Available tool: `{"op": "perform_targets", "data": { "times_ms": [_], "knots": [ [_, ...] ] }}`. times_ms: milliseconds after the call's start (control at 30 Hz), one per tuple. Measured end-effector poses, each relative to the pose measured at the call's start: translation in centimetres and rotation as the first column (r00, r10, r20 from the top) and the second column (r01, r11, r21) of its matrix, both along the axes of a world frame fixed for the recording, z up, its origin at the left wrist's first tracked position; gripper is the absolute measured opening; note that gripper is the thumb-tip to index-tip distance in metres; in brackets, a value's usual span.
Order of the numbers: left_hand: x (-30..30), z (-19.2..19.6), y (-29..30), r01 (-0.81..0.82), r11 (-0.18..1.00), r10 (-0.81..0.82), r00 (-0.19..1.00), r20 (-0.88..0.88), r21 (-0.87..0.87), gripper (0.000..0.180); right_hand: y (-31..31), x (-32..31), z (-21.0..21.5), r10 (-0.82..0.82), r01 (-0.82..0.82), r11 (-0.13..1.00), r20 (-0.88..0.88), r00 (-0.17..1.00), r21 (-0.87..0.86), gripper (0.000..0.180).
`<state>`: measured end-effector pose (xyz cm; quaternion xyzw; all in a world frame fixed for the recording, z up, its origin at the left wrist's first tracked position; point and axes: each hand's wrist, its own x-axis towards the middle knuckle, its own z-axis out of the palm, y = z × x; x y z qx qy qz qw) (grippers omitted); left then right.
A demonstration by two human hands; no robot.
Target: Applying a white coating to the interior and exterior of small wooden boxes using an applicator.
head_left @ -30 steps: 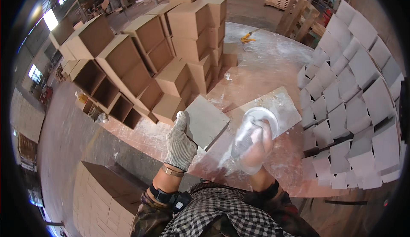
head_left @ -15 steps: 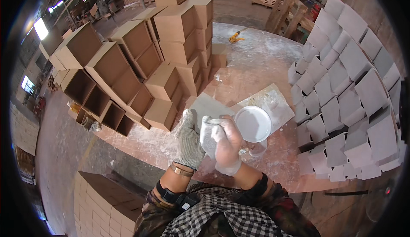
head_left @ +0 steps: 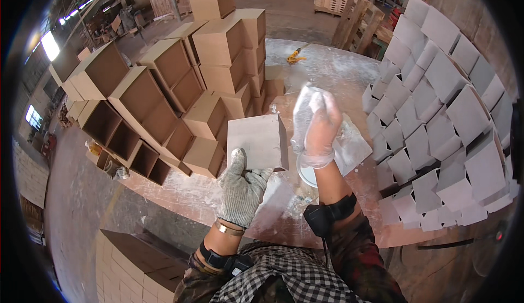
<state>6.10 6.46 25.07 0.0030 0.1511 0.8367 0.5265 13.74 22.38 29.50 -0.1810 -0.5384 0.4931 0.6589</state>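
My left hand [head_left: 243,188], in a grey knitted glove, is closed on the near edge of a box [head_left: 255,139] and holds it above the table. The box's top face is coated pale grey, and its right side looks darker. To its right is my raised right hand [head_left: 326,131], in a thin clear glove smeared with white. Its fingers are wrapped round a white pad or folded cloth [head_left: 302,114], slightly blurred and apart from the box. Below my right wrist, a round white tub [head_left: 305,174] is mostly hidden by the arm.
Stacked brown boxes [head_left: 218,35] rise along the table's left side. Grey-coated boxes [head_left: 428,93] are piled high on the right. A pale board [head_left: 355,153] lies beside the tub. A yellow tool [head_left: 295,57] rests at the table's far end.
My right hand has lifted away from the box toward the far right, with the white pad in it. My left hand has tilted the box so its pale face shows fully.
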Motion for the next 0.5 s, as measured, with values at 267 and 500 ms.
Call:
{"op": "perform_targets", "data": {
  "times_ms": [267,500],
  "knots": [
    [-1.0,-0.4,0.8,-0.026,0.999,0.025,1.000,-0.013,-0.039,0.031,-4.1,-1.0,-2.0,-0.040,-0.057,0.952,0.306,0.951,0.300,0.019],
    [-2.8,0.6,-0.2,-0.145,0.987,0.144,0.989,0.023,0.074,0.028,-11.4,3.5,-4.4,-0.121,0.121,0.993,0.045,0.992,0.004,0.022]
  ]
}}
